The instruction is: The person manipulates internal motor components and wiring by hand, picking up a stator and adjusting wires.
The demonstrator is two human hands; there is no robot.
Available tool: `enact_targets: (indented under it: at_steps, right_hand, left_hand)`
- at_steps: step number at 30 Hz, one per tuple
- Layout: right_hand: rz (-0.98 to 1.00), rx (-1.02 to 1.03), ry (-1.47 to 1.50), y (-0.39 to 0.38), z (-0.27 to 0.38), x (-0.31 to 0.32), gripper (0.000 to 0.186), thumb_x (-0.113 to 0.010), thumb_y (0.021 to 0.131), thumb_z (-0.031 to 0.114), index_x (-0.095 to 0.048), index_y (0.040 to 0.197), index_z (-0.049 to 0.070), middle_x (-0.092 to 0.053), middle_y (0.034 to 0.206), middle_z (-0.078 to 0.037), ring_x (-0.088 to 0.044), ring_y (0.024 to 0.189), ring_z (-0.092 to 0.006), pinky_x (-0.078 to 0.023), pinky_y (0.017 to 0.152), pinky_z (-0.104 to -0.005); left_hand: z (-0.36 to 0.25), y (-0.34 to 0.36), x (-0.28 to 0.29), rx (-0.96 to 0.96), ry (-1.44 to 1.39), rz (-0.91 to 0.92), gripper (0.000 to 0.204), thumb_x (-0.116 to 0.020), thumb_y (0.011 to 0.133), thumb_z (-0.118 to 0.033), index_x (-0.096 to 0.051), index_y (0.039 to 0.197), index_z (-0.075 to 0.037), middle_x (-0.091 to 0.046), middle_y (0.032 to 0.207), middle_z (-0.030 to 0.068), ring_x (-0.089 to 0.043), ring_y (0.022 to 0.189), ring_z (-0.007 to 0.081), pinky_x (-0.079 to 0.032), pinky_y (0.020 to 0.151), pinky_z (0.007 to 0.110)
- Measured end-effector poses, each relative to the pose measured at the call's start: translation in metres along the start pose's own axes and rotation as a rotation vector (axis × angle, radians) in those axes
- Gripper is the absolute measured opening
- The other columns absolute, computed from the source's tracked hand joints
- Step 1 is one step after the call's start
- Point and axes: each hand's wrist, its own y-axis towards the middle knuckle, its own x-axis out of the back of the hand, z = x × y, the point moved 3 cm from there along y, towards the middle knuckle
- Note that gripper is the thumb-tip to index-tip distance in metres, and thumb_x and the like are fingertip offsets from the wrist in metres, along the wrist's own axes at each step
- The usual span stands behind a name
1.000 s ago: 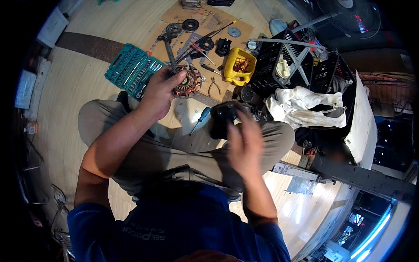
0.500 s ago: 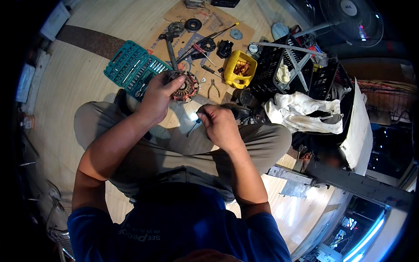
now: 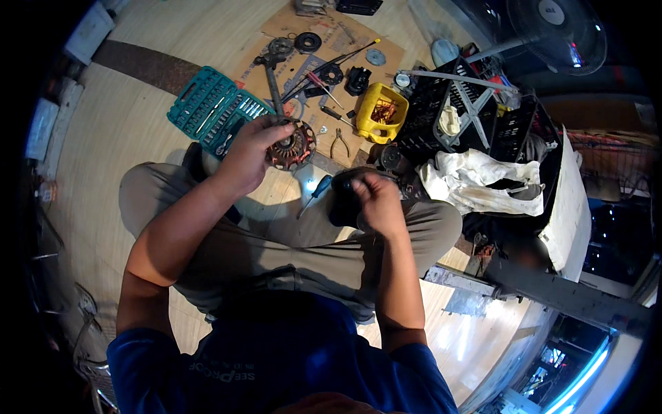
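Observation:
I sit on a wooden floor with my legs folded. My left hand [image 3: 249, 153] grips a round copper-wound motor stator [image 3: 295, 146] held above my left knee. My right hand [image 3: 374, 199] is closed over a dark motor housing [image 3: 343, 205] that rests on my right leg. A screwdriver with a blue handle [image 3: 314, 192] lies on the floor between my knees, just left of the housing.
A teal socket set case [image 3: 210, 112] lies open to the left. Cardboard [image 3: 345, 48] ahead carries loose parts, pliers [image 3: 338, 143] and screwdrivers. A yellow cut jug [image 3: 380, 114], black crates [image 3: 476, 117], a white cloth [image 3: 476, 178] and a fan [image 3: 552, 31] stand to the right.
My right hand has dropped from in front of me onto the dark housing on my leg. The left hand keeps hold of the stator, almost unmoved.

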Motion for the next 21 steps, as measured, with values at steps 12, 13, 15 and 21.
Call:
enact_targets:
  at_steps: [12,13,15,21]
  right_hand:
    - [0.236,-0.052,0.669,-0.068,0.076,0.025,0.014,-0.060,0.091,0.015,-0.062,0.095,0.001,-0.059,0.068,-0.006,-0.058,0.062,-0.0117,-0.046,0.057,-0.0266]
    - [0.075,-0.068,0.754,-0.062,0.069,0.041,0.014,-0.060,0.092,0.015,-0.062,0.095,0.001,-0.058,0.069,-0.002,-0.055,0.061,-0.0090,-0.044,0.056,-0.0236]
    - [-0.134,-0.077,0.824,-0.042,0.046,0.071,0.012,-0.059,0.093,0.014,-0.061,0.094,0.002,-0.056,0.069,0.001,-0.050,0.057,-0.0064,-0.041,0.054,-0.0207]
    - [-0.190,-0.154,0.160,-0.044,-0.022,0.078,0.014,-0.058,0.093,0.012,-0.058,0.085,0.000,-0.045,0.065,-0.001,-0.039,0.062,-0.0086,-0.037,0.056,-0.0263]
  left_hand:
    - [0.005,0.008,0.006,-0.202,0.248,-0.071,0.022,-0.063,0.087,-0.013,-0.057,0.103,0.000,-0.066,0.093,0.0087,-0.066,0.080,0.0164,-0.054,0.074,0.030]
    - [0.005,0.008,0.005,-0.158,0.235,-0.046,0.021,-0.062,0.086,-0.012,-0.057,0.102,0.000,-0.066,0.093,0.0087,-0.066,0.080,0.0164,-0.054,0.073,0.030]
    - [0.003,0.006,0.004,-0.082,0.234,0.015,0.022,-0.063,0.085,-0.012,-0.060,0.102,0.001,-0.065,0.090,0.0061,-0.064,0.077,0.0126,-0.052,0.073,0.026]
    - [-0.004,0.005,0.003,0.077,0.046,0.107,0.024,-0.062,0.085,-0.014,-0.060,0.102,0.002,-0.067,0.092,0.0106,-0.068,0.082,0.0171,-0.055,0.072,0.028]
